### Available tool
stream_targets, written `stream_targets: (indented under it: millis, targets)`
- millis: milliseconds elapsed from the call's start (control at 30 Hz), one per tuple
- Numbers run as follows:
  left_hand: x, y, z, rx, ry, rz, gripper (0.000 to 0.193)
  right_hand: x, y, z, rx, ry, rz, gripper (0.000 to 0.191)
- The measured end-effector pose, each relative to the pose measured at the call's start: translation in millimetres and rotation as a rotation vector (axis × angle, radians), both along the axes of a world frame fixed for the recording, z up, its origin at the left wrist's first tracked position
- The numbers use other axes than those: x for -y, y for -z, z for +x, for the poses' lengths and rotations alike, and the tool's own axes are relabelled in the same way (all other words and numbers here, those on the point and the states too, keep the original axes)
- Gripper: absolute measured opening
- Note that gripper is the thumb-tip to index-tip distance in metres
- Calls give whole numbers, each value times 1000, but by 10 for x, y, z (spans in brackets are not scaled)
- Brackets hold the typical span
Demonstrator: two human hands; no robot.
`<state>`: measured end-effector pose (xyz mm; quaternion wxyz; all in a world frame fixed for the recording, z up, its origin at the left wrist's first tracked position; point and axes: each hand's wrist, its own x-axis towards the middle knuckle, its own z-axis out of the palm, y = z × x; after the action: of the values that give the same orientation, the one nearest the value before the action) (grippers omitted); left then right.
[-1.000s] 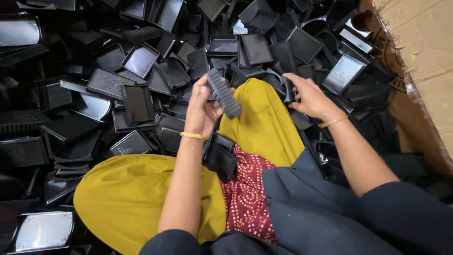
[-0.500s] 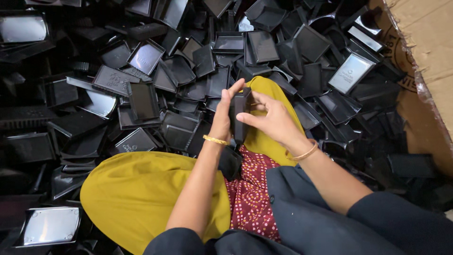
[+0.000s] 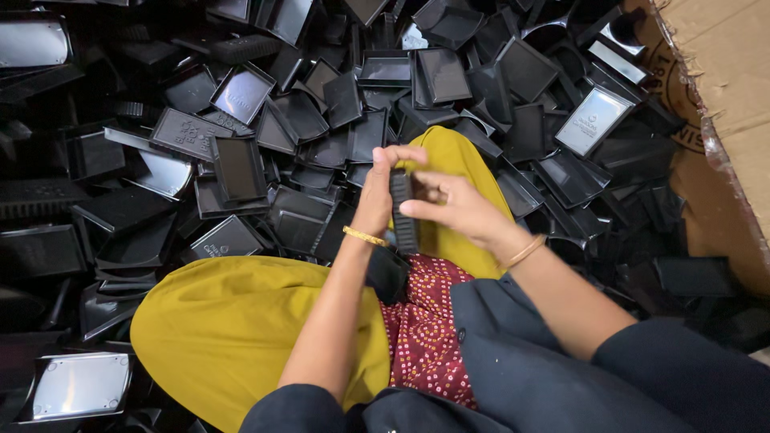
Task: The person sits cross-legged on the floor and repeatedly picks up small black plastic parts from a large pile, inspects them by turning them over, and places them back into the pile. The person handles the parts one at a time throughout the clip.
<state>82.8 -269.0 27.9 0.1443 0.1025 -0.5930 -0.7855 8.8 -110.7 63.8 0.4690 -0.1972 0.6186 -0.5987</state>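
Both of my hands meet over my lap on a stack of black plastic trays (image 3: 404,212) held on edge. My left hand (image 3: 383,192) grips the stack from the left, fingers curled over its top. From the right, my right hand (image 3: 457,210) pinches the same stack between thumb and fingers. Each wrist carries a gold bangle. Below the hands lie my yellow trousers (image 3: 233,329) and a red patterned cloth (image 3: 425,337).
A deep heap of loose black plastic trays (image 3: 321,112) surrounds my legs on every side; some show silvery insides (image 3: 592,120). A cardboard box wall (image 3: 722,104) rises at the right. A small black piece (image 3: 388,273) rests on my lap.
A second ago my left hand held the stack alone while my right hand reached into the heap at the right. The right hand has come back and both now hold the stack.
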Motion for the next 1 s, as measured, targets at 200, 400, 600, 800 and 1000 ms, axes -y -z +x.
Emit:
stream_targets:
  millis: [200,400,600,800,1000]
  targets:
    - [172,-147,-1,63,-556,-590,70,-93,-140,95,-444,-56,121,51]
    - [270,-84,29,118,-561,-653,65,-20,-475,303,-819,55,391,42]
    - [604,405,207,595,237,-1063,33,-936,-844,-947,-886,654,606,36]
    - [413,882,210,844,403,-1169,32,-1620,-568,-1597,-466,599,-526,33]
    - [551,497,107,346,-173,-665,23,-662,193,-1002,-1082,226,574,47]
